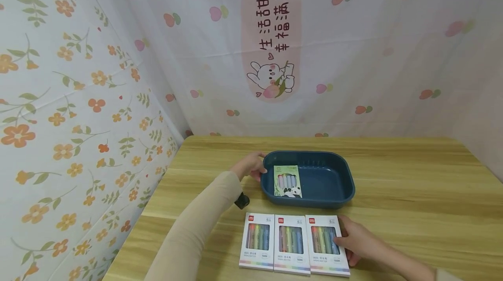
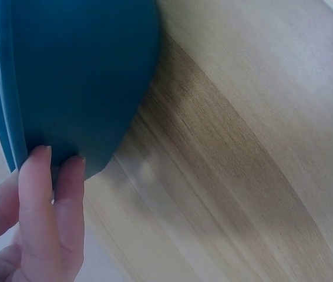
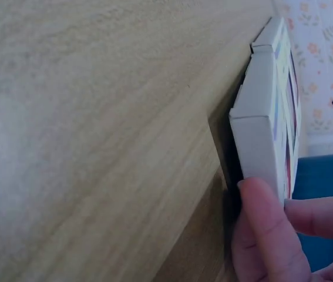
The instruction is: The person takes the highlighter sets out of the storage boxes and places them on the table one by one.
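Note:
A dark blue plastic basin [image 1: 326, 176] stands on the table, and a green panda-printed pack of pens [image 1: 287, 181] lies at its left end. My left hand [image 1: 250, 166] pinches the basin's left rim; its fingers press the outer wall in the left wrist view. Before the basin, three white highlighter boxes lie side by side: a left box [image 1: 257, 241], a middle box [image 1: 291, 244] and a right box [image 1: 327, 245]. My right hand [image 1: 356, 241] grips the right box by its right edge, thumb on top. The right wrist view shows fingers [image 3: 269, 229] against that box's side.
The wood-grain table [image 1: 416, 193] reaches a patterned curtain [image 1: 353, 53] at the back and a floral curtain [image 1: 78, 132] on the left. A small black object [image 1: 242, 201] is by my left wrist.

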Motion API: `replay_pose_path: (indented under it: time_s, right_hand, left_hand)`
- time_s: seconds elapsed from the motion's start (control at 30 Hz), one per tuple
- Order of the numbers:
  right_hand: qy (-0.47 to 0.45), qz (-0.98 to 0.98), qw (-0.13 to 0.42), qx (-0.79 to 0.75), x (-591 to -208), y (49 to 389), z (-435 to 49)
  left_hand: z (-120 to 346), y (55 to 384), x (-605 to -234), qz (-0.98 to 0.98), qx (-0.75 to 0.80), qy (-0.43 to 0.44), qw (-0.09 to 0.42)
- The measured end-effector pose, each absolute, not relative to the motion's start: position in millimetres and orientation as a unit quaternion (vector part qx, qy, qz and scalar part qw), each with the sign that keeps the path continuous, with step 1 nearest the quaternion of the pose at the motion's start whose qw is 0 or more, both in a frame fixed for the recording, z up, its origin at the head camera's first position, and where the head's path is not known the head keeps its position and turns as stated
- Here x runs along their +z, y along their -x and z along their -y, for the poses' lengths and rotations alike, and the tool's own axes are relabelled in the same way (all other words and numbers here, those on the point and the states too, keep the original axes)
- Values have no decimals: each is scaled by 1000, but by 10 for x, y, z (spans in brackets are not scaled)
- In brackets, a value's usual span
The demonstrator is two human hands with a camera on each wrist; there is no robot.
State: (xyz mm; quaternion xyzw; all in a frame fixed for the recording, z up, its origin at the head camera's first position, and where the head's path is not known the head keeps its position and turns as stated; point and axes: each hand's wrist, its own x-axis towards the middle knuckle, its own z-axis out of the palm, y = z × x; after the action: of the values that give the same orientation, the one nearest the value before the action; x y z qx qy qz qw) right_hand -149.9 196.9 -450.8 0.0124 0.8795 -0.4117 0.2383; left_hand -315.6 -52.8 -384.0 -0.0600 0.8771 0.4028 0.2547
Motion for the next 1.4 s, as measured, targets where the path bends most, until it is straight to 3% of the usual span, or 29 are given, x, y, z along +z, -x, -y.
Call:
replay_pose_path:
  time_s: [0.13, 0.43, 0.7, 1.17, 1.4]
  right_hand:
    - [-10, -880, 253, -403, -4492, 1525, -1967]
    - [3, -872, 275, -405, -4484, 1538, -1982]
    - [24, -863, 290, -412, -4431, 1545, -2045]
    - [76, -833, 317, -447, -3854, 1761, -2257]
    - [101, -831, 290, -465, -3541, 2010, -2163]
  left_hand:
    - [512, 3096, -3766, -876, 405, 60, 256]
    - [547, 3323, -4006, -861, 426, 74, 269]
    - [552, 3207, -3897, -858, 436, 58, 264]
    - [549, 3277, -3970, -859, 433, 63, 266]
    - [551, 3285, -3972, -862, 429, 68, 263]
